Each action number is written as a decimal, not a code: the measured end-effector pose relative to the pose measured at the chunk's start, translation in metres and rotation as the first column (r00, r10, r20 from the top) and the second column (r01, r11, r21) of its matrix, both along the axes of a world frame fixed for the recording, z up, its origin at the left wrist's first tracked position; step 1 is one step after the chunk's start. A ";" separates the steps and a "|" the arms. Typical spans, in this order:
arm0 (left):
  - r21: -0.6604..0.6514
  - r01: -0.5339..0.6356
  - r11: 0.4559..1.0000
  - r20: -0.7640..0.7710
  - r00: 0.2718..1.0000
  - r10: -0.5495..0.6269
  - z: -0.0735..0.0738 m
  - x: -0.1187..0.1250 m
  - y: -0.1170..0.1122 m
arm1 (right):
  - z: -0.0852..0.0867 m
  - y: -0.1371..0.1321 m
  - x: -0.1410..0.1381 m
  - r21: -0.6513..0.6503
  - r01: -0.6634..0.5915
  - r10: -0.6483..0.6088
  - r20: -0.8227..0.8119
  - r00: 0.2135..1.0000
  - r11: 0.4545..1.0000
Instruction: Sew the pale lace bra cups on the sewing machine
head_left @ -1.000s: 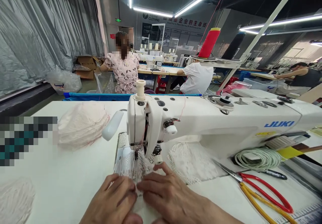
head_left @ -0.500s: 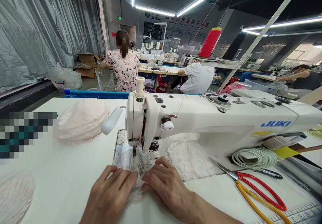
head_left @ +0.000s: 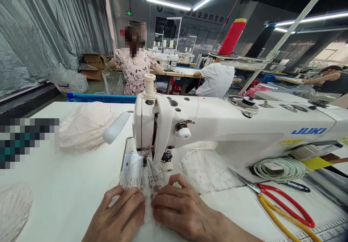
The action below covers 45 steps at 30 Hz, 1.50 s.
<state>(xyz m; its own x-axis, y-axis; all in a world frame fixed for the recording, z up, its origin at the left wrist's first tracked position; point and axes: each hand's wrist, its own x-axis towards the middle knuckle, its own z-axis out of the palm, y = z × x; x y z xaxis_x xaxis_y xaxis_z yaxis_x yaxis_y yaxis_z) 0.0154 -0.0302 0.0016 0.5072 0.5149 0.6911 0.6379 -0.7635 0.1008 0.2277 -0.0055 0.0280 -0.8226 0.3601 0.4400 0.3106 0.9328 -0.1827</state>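
A white JUKI sewing machine (head_left: 231, 126) stands across the white table (head_left: 67, 184). A strip of white lace (head_left: 144, 176) lies under its needle. My left hand (head_left: 119, 216) and my right hand (head_left: 182, 207) rest side by side just in front of the needle, fingers curled and pressed down on the lace. More lace (head_left: 203, 169) lies bunched under the machine's arm, to the right of my right hand.
Red and yellow-handled scissors (head_left: 282, 207) and a coil of pale cord (head_left: 280, 167) lie at the right. Pale fabric piles (head_left: 84, 126) sit at the left. A red thread cone (head_left: 231, 37) stands behind. Other people work at tables farther back.
Both hands have drawn slightly back toward me and curled more on the lace. The view has tilted a little.
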 end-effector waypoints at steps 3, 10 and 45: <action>0.036 0.022 0.999 0.000 1.000 -0.022 0.002 0.001 0.001 | -0.001 0.000 -0.002 0.010 -0.003 0.003 -0.013 1.000 1.000; 0.092 0.008 0.996 -0.053 0.999 -0.003 0.008 0.004 -0.001 | -0.004 -0.001 -0.004 0.044 -0.012 0.015 -0.064 0.998 0.999; 0.100 -0.066 0.993 -0.150 0.985 0.081 0.001 0.001 0.053 | -0.010 0.027 -0.009 0.096 0.367 -0.373 0.041 0.927 0.925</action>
<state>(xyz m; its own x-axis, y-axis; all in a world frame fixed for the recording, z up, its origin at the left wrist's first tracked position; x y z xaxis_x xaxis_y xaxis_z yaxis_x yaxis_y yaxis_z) 0.0161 0.0228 0.0030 0.5744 0.4913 0.6547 0.6949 -0.7154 -0.0729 0.2184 0.0215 0.0176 -0.6629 0.6072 0.4380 0.6443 0.7607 -0.0793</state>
